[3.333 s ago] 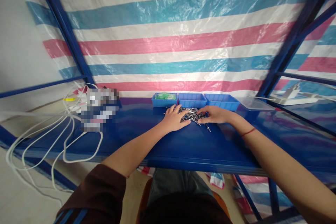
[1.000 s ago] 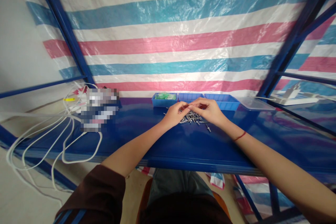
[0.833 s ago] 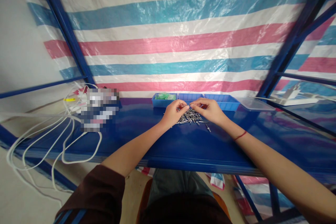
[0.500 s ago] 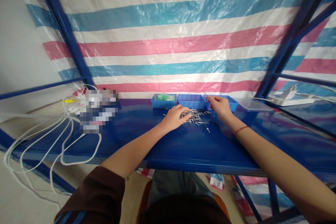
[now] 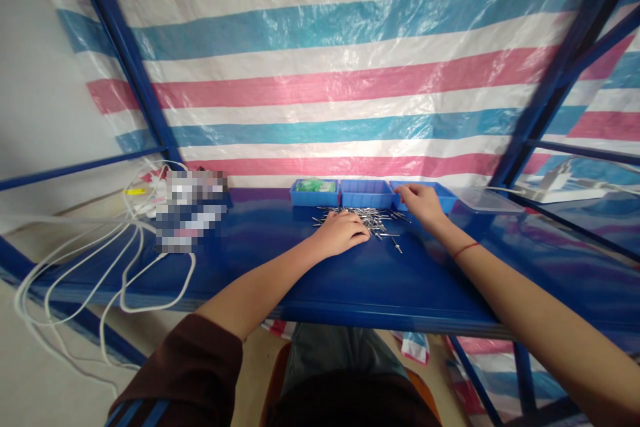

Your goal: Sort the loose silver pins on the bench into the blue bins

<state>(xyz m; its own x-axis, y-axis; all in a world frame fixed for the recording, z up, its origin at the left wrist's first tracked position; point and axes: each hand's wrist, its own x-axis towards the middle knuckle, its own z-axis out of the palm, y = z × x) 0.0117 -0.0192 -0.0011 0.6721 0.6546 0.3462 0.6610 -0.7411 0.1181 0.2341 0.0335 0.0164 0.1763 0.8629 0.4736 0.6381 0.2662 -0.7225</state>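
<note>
A pile of small metal pins (image 5: 369, 217) lies on the blue table (image 5: 300, 267). My left hand (image 5: 345, 232) rests at the pile's near left edge, fingers curled down onto the pins; what they pinch is hidden. My right hand (image 5: 423, 203) reaches to the front left corner of the right blue tray (image 5: 444, 200), fingers bent and close together, and I cannot make out anything in them. A red string circles my right wrist.
Behind the pile stand a left blue tray (image 5: 301, 197) with green pieces in it and a middle blue tray (image 5: 367, 200). A clear plastic box (image 5: 483, 199) sits at the right. White cables (image 5: 125, 253) and a blurred object (image 5: 190, 213) lie at the left. Blue frame posts flank the striped tarp.
Both hands were pinching together above the pile. My right hand then carried a thin pin to the right tray and stays at its corner, while my left hand dropped back onto the pile.
</note>
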